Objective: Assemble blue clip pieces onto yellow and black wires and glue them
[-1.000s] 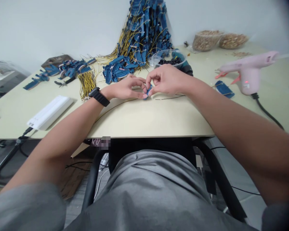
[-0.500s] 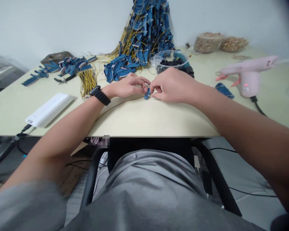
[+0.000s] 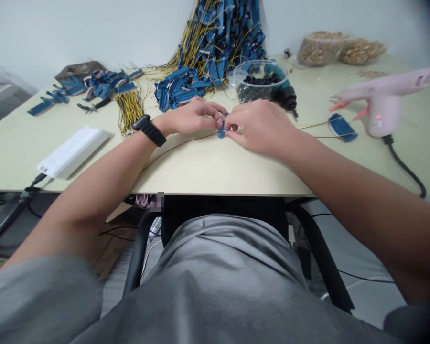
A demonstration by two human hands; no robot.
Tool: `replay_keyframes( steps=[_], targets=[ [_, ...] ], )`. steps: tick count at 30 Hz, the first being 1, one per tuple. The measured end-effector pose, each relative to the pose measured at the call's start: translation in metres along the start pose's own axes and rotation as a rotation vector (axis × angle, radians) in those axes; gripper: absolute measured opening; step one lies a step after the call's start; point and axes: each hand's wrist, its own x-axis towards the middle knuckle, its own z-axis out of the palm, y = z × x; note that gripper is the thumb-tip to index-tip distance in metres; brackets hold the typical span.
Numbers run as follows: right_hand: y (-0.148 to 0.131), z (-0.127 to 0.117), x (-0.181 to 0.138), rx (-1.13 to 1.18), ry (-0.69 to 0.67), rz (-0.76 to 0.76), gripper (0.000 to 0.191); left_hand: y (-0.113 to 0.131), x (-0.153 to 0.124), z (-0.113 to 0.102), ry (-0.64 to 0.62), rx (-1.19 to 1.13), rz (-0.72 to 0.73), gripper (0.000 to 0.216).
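Note:
Between my two hands, close above the table, is a small blue piece [image 3: 221,130], mostly covered by fingers. My left hand [image 3: 195,117], with a black watch on its wrist, is closed on the piece's left side. From the right, my right hand [image 3: 260,125] pinches at the same piece with thumb and forefinger. A thin dark cord [image 3: 179,143] curves from the piece toward my left forearm. Beyond my right wrist, thin cords run to another blue piece [image 3: 343,127] lying on the table.
A pink glue gun [image 3: 383,102] with a lit red light stands at right. Behind my hands are a clear tub [image 3: 260,81] of black parts and a power drill [image 3: 285,95]. Blue pieces [image 3: 177,91], yellow cords [image 3: 129,110], pliers [image 3: 93,106] and a white box [image 3: 73,150] lie leftward.
The view has shifted slightly. Both hands stay together at the small blue piece. Cords leading to the blue piece on the right now show beyond my right wrist.

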Motion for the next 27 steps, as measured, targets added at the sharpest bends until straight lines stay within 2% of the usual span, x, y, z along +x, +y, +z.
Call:
replay_keyframes(
  steps=[13,21,27],
  targets=[
    [0.007,0.011,0.000,-0.078,0.056,-0.095,0.033,-0.002,0.001,0.002,0.019,0.020,-0.020,0.043],
    [0.023,0.021,0.001,0.067,0.121,-0.165,0.029,-0.007,0.001,0.006,0.063,0.008,-0.024,0.036],
    [0.024,0.020,0.003,0.139,0.101,-0.110,0.026,-0.008,0.003,0.005,0.050,0.008,-0.013,0.038]
  ],
)
